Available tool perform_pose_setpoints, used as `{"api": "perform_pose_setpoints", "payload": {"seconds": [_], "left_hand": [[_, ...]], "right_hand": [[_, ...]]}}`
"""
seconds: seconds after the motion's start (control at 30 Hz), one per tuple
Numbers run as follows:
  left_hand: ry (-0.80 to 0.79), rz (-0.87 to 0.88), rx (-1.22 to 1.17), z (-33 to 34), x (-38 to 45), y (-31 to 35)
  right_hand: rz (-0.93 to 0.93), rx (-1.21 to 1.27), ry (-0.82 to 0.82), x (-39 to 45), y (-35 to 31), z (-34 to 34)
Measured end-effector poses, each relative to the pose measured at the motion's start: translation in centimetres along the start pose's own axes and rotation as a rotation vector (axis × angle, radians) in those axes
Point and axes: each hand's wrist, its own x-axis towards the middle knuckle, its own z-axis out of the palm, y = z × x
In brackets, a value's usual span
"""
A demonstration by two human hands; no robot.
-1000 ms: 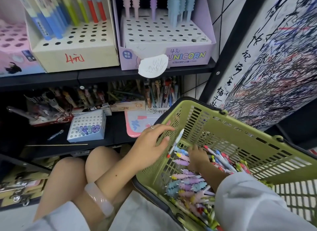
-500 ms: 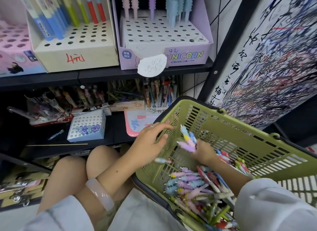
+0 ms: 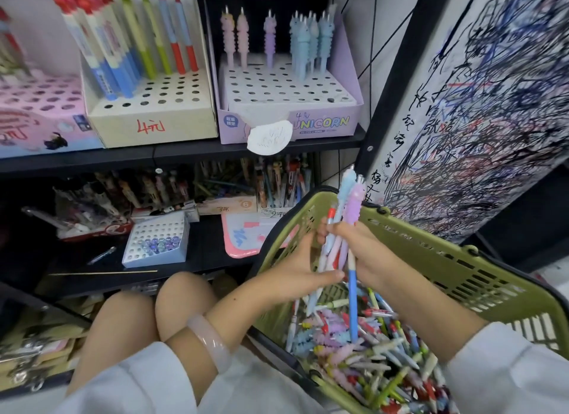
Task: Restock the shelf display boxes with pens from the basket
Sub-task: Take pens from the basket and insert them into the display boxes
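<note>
Head cam: my right hand (image 3: pixel 369 253) and left hand (image 3: pixel 295 269) both grip a pen bundle (image 3: pixel 345 229) above the green basket (image 3: pixel 431 259), itself full of pens; unicorn box (image 3: pixel 289 105) at 12 o'clock, mostly empty holes.

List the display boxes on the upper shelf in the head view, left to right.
Pink box → cream box marked in red, holding blue, green and red pens → lilac Unicorn box, holding pink, purple and blue unicorn pens.
</note>
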Motion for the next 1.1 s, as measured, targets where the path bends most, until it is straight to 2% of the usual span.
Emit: {"api": "perform_pose_setpoints", "payload": {"seconds": [0.13, 0.23, 0.37, 0.47, 0.6, 0.7, 0.8, 0.93, 1.0, 1.1], "left_hand": [[0.081, 0.029, -0.298, 0.8, 0.1, 0.7], [0.145, 0.046, -0.445, 0.6, -0.2, 1.4], [0.120, 0.059, -0.400, -0.1, -0.7, 1.3], [0.096, 0.017, -0.325, -0.5, -1.2, 0.9], [0.166, -0.032, -0.259, -1.7, -1.6, 0.3], [0.340, -0.039, -0.436, -2.5, -1.5, 0.9], [0.425, 0.021, -0.669, -2.1, -1.2, 2.3], [0.452, 0.101, -0.742, -1.0, -1.2, 3.6], [0.462, 0.084, -0.813, -0.8, -1.2, 3.9], [0.388, 0.057, -0.828, -1.1, -1.3, 4.0]], "right_hand": [[-0.006, 0.110, 0.031, -0.6, -1.3, 2.2], [-0.039, 0.063, 0.071, -0.9, -1.8, 3.0], [-0.178, -0.029, 0.108, -1.2, -2.3, 3.3], [-0.250, 0.011, 0.132, -1.1, -3.3, 3.0], [-0.294, 0.076, 0.164, -0.8, -4.8, 2.0], [-0.225, 0.000, 0.146, -1.1, -4.9, 1.7], [-0.115, -0.075, 0.027, -1.9, -3.6, 3.2], [-0.145, -0.155, -0.072, -2.4, -2.2, 5.7], [-0.162, -0.211, -0.048, -2.5, -1.8, 6.4], [-0.227, -0.352, 0.023, -2.3, -1.6, 7.1]]}}
